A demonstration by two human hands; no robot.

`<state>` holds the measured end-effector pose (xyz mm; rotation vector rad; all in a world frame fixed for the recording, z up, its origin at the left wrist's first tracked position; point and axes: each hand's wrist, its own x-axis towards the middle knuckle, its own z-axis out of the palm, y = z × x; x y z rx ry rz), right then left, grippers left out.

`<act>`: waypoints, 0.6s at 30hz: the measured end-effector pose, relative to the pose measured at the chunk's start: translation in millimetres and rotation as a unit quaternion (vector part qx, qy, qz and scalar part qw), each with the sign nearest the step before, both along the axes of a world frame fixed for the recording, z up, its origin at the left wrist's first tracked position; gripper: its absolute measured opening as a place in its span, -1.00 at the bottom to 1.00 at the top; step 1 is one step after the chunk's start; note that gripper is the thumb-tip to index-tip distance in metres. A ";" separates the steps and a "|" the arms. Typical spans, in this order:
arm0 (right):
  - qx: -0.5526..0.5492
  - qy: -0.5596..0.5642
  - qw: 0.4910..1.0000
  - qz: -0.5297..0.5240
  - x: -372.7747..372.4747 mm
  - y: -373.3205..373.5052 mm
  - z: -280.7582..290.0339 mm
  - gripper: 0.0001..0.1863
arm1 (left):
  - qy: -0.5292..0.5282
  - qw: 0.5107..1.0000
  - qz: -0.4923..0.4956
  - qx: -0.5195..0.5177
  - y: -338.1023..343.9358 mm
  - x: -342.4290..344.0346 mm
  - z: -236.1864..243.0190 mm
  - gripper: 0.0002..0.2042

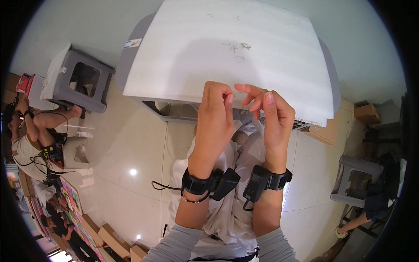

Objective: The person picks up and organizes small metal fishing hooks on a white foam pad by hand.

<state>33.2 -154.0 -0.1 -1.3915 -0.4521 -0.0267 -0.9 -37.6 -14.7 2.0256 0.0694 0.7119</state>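
My left hand (pixel 214 120) and my right hand (pixel 271 115) are raised together in front of me, fingertips almost meeting. Between them they pinch a thin piece of bent wire (pixel 241 103), too small to make out well. Both wrists wear black strap-on devices. The hands hover over the near edge of a white foam sheet (pixel 187 56) lying on a grey table. Several small wire hooks (pixel 239 47) lie loose on the sheet further away. A row of similar wire pieces (pixel 307 124) hangs along the sheet's right front edge.
A grey plastic stool (pixel 80 81) stands at the left, another (pixel 355 181) at the right with a person's leg beside it. A person sits on the floor at far left (pixel 37 139). Cardboard boxes (pixel 366 113) stand at the right and lower left. The floor is glossy tile.
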 end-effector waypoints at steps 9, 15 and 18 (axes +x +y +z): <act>0.019 0.008 0.999 -0.025 3.5 2.2 -5.8 -0.64 | -0.016 1.000 -0.012 -0.022 -0.2 -1.2 3.0 -0.89; 0.033 0.058 0.997 0.031 1.9 -2.2 -5.8 -0.65 | -0.028 1.000 0.005 -0.014 0.3 -0.4 3.1 -0.87; -0.027 0.075 0.996 0.050 1.8 0.2 -7.6 -0.70 | -0.031 0.999 0.012 -0.009 0.4 -2.4 3.6 -0.87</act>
